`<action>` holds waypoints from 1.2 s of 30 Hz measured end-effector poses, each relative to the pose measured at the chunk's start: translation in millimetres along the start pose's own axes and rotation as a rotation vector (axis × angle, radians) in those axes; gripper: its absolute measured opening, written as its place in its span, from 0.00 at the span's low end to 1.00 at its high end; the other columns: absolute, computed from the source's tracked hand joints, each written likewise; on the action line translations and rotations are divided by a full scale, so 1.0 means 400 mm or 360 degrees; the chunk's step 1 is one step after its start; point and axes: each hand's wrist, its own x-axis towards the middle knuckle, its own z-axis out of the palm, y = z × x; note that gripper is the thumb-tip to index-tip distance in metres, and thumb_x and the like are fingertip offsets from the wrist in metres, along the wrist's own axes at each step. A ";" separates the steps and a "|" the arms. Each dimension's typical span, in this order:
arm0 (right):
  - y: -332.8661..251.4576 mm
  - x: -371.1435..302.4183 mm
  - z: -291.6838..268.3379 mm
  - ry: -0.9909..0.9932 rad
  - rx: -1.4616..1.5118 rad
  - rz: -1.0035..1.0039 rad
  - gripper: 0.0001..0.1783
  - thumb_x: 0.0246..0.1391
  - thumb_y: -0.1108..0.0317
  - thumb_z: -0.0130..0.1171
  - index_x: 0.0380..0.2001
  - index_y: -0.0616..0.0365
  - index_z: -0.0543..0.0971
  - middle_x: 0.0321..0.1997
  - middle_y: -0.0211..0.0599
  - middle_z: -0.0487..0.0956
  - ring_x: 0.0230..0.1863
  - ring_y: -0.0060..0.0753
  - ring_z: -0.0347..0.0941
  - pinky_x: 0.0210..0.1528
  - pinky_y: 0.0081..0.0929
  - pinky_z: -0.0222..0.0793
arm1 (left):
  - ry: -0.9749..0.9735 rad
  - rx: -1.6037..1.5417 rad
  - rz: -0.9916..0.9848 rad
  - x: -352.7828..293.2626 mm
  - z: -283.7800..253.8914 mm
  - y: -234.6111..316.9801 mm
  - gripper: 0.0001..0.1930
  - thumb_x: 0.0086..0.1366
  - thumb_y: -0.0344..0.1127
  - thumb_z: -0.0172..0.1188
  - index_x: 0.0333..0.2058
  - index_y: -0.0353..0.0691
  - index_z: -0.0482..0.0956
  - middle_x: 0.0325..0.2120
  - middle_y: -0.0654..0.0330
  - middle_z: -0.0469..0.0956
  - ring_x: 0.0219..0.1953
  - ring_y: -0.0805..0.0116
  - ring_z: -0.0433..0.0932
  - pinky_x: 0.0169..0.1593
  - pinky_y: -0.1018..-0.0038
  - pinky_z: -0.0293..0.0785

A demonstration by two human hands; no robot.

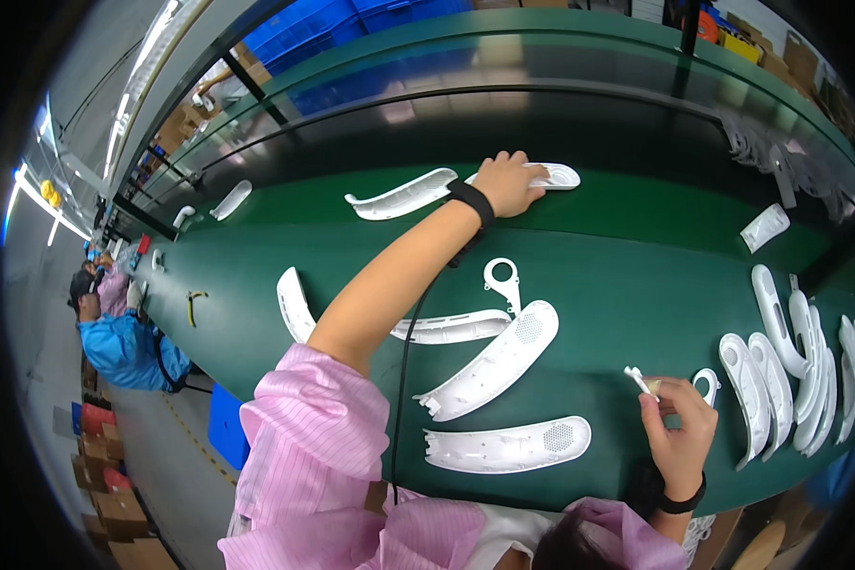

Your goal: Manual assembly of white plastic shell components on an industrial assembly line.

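Observation:
My left hand (510, 183) reaches across the bench, its fingers closed over a white curved plastic shell (564, 177) that lies at the far side. Another white shell (404, 198) is just left of it. At the right, a small white plastic part (636, 377) is pinched between the fingertips of my right hand (681, 427). A white ring-shaped piece (706, 380) shows behind those fingers. Between my arms lie two white shells with perforated patches, the upper one (494, 363) tilted and the lower one (503, 447) nearly level. A white ring with a stem (513, 291) touches or nearly touches the upper shell.
Several white shells (758, 389) stand in rows at the right of the green bench (598, 285). Yellow-handled pliers (195, 308) lie at the left. A black cable (404, 380) runs down past my left arm. A co-worker in blue (119, 342) sits farther left.

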 end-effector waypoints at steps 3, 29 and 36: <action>0.012 -0.009 -0.003 -0.0012 0.0025 0.0004 0.10 0.50 0.81 0.66 0.37 0.66 0.81 0.34 0.41 0.83 0.30 0.29 0.82 0.32 0.21 0.78 | 0.0017 0.0078 -0.0011 0.006 0.007 0.016 0.19 0.68 0.47 0.57 0.57 0.57 0.77 0.51 0.53 0.73 0.51 0.49 0.73 0.53 0.55 0.72; -0.126 0.022 0.000 -0.0363 -0.0368 -0.0354 0.10 0.60 0.84 0.59 0.45 0.72 0.78 0.50 0.55 0.80 0.52 0.47 0.78 0.53 0.36 0.77 | -0.0395 -0.1054 0.0216 -0.722 -0.150 0.422 0.49 0.49 0.45 0.74 0.63 0.21 0.59 0.40 0.48 0.74 0.35 0.55 0.78 0.33 0.66 0.77; -0.188 -0.017 -0.017 -0.0765 -0.0557 -0.0198 0.13 0.55 0.84 0.63 0.45 0.70 0.80 0.41 0.55 0.82 0.41 0.50 0.80 0.46 0.38 0.76 | -0.0401 -0.1039 0.0365 -0.709 -0.125 0.438 0.50 0.48 0.45 0.74 0.62 0.22 0.59 0.39 0.46 0.75 0.35 0.54 0.79 0.34 0.66 0.77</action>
